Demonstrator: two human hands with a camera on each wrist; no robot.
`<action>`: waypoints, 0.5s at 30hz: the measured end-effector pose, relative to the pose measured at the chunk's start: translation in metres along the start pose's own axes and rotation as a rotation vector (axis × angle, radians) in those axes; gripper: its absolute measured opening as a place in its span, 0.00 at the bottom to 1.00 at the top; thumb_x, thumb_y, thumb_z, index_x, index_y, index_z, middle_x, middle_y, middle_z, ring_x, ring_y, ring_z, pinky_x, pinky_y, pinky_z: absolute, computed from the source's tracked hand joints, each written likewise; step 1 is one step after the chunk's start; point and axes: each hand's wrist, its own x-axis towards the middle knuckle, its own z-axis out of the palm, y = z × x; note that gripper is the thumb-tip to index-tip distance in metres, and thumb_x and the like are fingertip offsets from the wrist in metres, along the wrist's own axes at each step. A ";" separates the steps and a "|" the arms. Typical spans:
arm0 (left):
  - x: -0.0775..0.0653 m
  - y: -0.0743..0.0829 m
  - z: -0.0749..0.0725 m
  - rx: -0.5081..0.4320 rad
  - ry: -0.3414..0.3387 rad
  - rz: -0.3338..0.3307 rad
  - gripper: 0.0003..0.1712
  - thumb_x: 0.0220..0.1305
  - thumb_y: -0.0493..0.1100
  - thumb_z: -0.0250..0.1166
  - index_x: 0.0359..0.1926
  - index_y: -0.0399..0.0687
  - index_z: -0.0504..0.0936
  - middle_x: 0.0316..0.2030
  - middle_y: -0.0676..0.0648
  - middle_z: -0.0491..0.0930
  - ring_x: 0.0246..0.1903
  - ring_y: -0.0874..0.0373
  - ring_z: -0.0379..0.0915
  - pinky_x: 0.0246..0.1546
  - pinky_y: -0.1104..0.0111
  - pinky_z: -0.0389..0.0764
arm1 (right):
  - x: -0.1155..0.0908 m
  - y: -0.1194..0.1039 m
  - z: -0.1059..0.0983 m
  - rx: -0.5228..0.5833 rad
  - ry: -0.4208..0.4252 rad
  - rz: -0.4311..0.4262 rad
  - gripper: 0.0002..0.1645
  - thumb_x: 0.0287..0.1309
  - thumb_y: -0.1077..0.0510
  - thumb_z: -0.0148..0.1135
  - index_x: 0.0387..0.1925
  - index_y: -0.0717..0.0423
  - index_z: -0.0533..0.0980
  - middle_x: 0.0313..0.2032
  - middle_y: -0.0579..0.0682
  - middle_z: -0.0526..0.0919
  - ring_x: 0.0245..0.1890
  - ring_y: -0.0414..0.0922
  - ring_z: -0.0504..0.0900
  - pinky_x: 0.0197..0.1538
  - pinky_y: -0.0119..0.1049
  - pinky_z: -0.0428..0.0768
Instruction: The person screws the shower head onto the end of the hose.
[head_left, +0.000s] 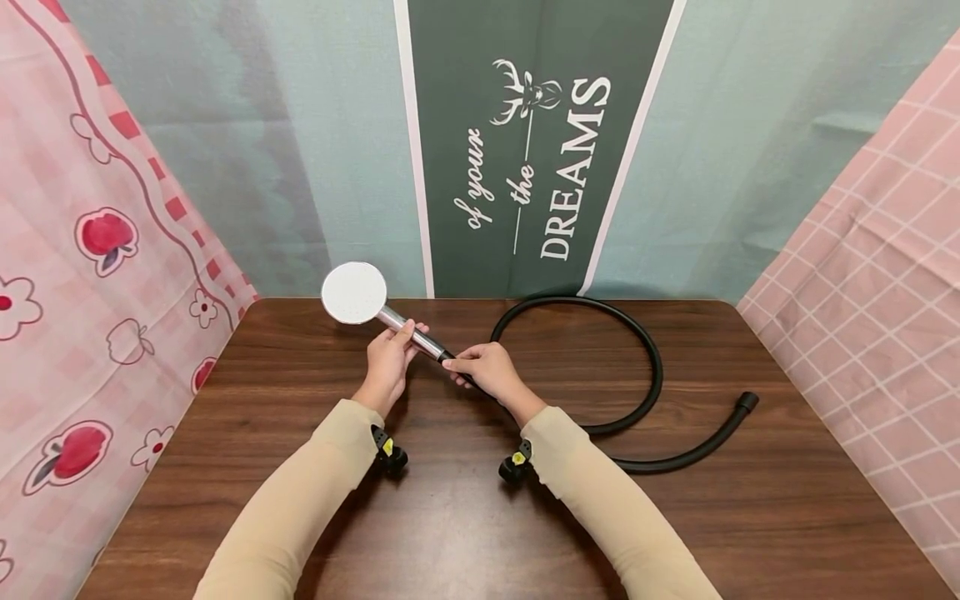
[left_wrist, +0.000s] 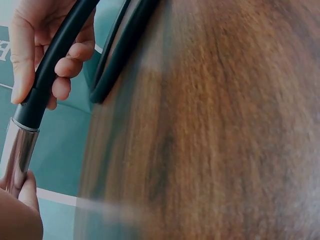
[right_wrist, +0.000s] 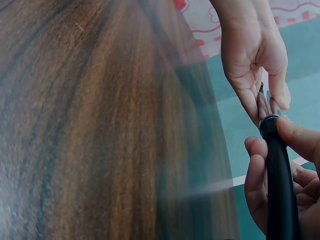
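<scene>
A shower head (head_left: 354, 292) with a round white face and a chrome handle (left_wrist: 20, 150) is held above the table's far left part. My left hand (head_left: 389, 364) grips the chrome handle, thumb along its upper side. At the handle's lower end, my right hand (head_left: 486, 371) pinches the black hose end (right_wrist: 272, 131) between thumb and fingers. The hose end meets the chrome handle there; whether it is threaded on cannot be told. From my right hand the black hose (head_left: 654, 358) runs in a big loop over the table, and its free end fitting (head_left: 747, 402) lies at the right.
The brown wooden table (head_left: 450, 533) ends at a back edge against a grey-green curtain (head_left: 360, 150) with white lettering. Pink patterned cloths hang at the left (head_left: 67, 275) and right (head_left: 892, 250). Each wrist bears a small black camera (head_left: 393, 458).
</scene>
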 end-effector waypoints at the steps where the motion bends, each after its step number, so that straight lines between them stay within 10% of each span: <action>1: 0.001 -0.001 -0.001 -0.004 0.007 -0.008 0.11 0.75 0.39 0.55 0.51 0.35 0.74 0.44 0.43 0.84 0.46 0.59 0.84 0.46 0.77 0.84 | 0.001 0.001 0.000 -0.003 -0.002 0.005 0.14 0.56 0.57 0.72 0.32 0.68 0.84 0.18 0.45 0.83 0.18 0.36 0.79 0.25 0.28 0.81; 15: 0.010 -0.009 -0.008 0.052 -0.012 -0.079 0.26 0.76 0.42 0.51 0.66 0.27 0.66 0.53 0.41 0.82 0.57 0.56 0.79 0.67 0.64 0.73 | 0.008 0.007 0.005 -0.031 -0.004 0.065 0.14 0.57 0.56 0.71 0.32 0.67 0.85 0.20 0.49 0.84 0.18 0.36 0.80 0.25 0.29 0.82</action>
